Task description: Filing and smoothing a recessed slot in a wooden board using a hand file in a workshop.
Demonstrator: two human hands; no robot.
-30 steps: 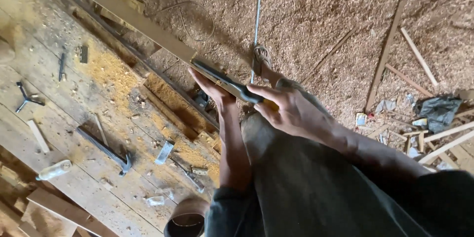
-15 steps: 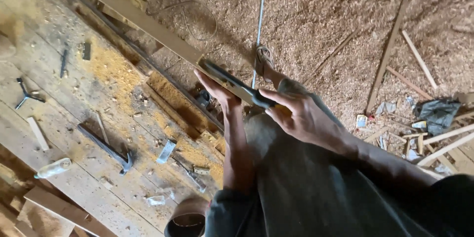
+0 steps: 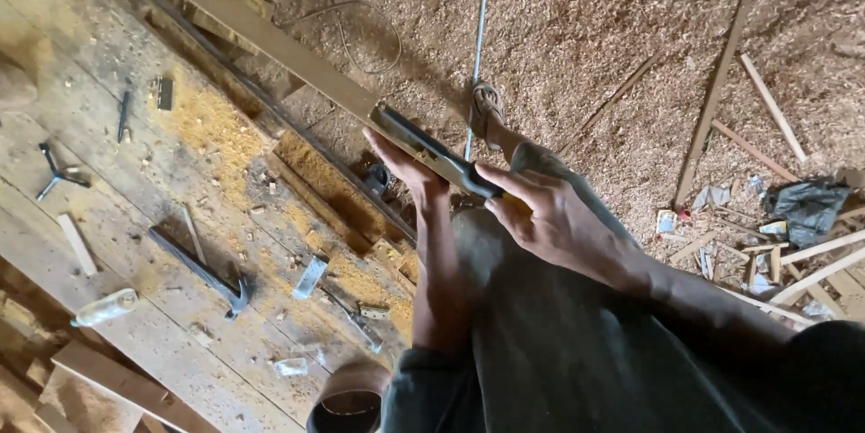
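A: What are the 2 hands on?

B: Both are on a long, flat, pale wooden strip (image 3: 270, 41) that runs from the upper left down toward the person's lap. A narrow dark metal tool with a pale edge (image 3: 432, 152) lies along its near end. I cannot tell what kind of tool it is.

A: How is the left hand set?

B: The left hand (image 3: 405, 172) reaches up from below, palm against the underside of the strip's end, fingers pressed together and curled round it.

A: And the right?

B: The right hand (image 3: 554, 221) comes in from the right. Its fingers are a little spread and its fingertips (image 3: 491, 179) pinch the near end of the dark tool.

A: Where is all this relative to the bench?

B: The held end hangs over the gap between the worn plank workbench (image 3: 108, 307), strewn with yellow sawdust, and the floor thick with wood shavings (image 3: 586, 27). The far end of the strip rests along the bench's edge.

A: What lies on the bench?

B: A dark metal hammer (image 3: 203, 271), a black 3-armed metal piece (image 3: 56, 176), a small clear plastic bottle (image 3: 106, 307) and a small bright metal plate (image 3: 309, 276), all well apart from the hands.

A: Anything on the floor?

B: A sandalled foot (image 3: 487, 109) beside a thin pale blue rod (image 3: 475, 63), and thin wooden offcuts (image 3: 721, 82) to the right.
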